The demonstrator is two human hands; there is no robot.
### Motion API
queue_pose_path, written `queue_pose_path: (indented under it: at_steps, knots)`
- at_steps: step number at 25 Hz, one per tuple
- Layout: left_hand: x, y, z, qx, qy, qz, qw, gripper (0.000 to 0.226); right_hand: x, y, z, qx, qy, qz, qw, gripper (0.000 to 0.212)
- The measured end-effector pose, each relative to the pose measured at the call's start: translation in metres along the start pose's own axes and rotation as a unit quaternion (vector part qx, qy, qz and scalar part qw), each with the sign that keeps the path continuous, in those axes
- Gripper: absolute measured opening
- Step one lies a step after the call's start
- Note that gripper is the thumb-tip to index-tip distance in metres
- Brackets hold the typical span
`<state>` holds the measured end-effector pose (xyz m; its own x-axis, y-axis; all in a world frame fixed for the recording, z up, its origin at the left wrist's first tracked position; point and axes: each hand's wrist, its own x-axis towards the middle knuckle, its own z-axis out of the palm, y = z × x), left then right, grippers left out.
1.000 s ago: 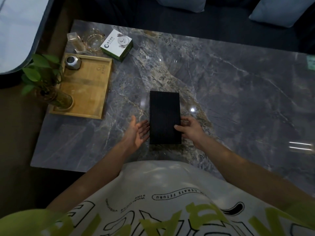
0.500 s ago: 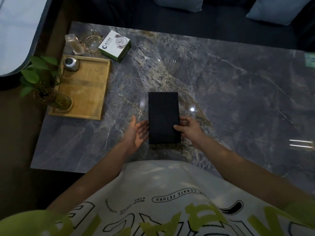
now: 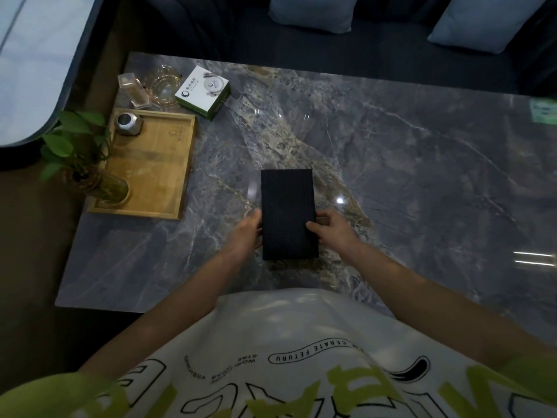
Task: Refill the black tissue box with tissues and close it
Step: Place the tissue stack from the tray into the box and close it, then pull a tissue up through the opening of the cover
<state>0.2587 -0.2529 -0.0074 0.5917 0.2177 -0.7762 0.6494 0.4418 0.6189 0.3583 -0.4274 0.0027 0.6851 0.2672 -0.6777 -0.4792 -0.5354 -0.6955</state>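
**Item 1, black tissue box**. I log it lying flat on the grey marble table. It sits near the edge closest to the person, with its long axis running away from them. A dark ribbed face is turned up.

**Item 2, right hand**. It grasps the box at the near end of its right long side. The thumb is laid over the top face and the fingers run down the side wall.

**Item 3, left hand**. It is set against the box's left long side, opposite the right hand, and is blurred on my feed. I cannot tell whether its fingers curl round the edge or only lie flat against it.

**Item 4, wooden tray**. It sits on the left part of the table, well apart from the box. A small metal canister stands in its far left corner. A glass vase holding a green leafy plant stands in its near left corner.

**Item 5, white-and-green carton**. It lies just beyond the tray, near the table's far left corner. Beside it are a glass ashtray and a small clear container.

**Item 6, pale cushions**. I count two, resting on the dark sofa beyond the table's far edge.

**Item 7, white printed T-shirt**. It fills the bottom of my view, with both bare forearms reaching out from it to the box.
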Motion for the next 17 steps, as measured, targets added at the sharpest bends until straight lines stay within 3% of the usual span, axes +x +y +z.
queue_pose_path:
  at_steps: [3,5,8,11,17]
  knots:
    - [0.003,0.005,0.002,0.129,0.006,0.071,0.989,0.034,0.001,-0.007,-0.002,-0.067,-0.028,-0.014,0.997,0.035]
    - [0.003,0.009,0.004,0.167,-0.002,0.086,0.982,0.043,0.000,-0.011,-0.002,-0.077,-0.045,-0.010,0.996,0.037]
    - [0.004,0.009,0.008,0.134,0.022,0.053,0.989,0.054,-0.002,-0.013,-0.001,-0.012,-0.052,0.017,0.998,0.049]
    - [0.003,0.000,0.013,0.111,0.026,0.014,0.993,0.043,-0.006,-0.010,0.004,0.042,-0.058,0.053,0.996,0.060]
    - [-0.009,0.000,0.011,0.009,0.040,0.015,0.999,0.019,-0.019,-0.011,0.008,0.085,-0.012,0.060,0.994,0.055]
